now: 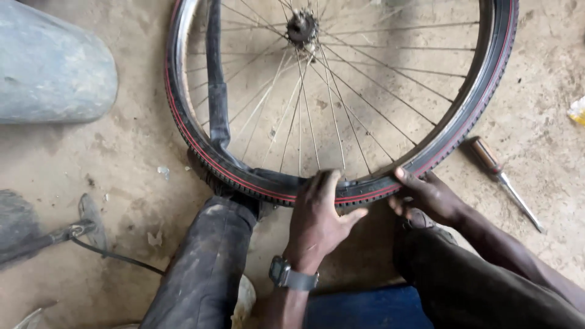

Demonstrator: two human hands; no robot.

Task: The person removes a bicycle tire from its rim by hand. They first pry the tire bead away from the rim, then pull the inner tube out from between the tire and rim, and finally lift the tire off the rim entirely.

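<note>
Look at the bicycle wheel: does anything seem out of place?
Yes. The black inner tube hangs loose inside the rim on the left of the wheel instead of lying hidden under the tyre. A screwdriver lies on the dirty floor.

A single head-worn view was recorded, directed steeply downward at close range onto the floor [122,158] between the knees.

Screwdriver [501,178]: lying on the dirt floor at the right, its brown handle pointing far-left and its metal shaft pointing near-right.
Grey rounded container [52,67]: sitting at the far left, partly cut off by the frame edge.
Pump foot [85,226]: resting on the floor at the near left, a thin black hose [116,256] trailing from it toward the right.
Yellow scrap [577,111]: lying at the right edge.
</note>
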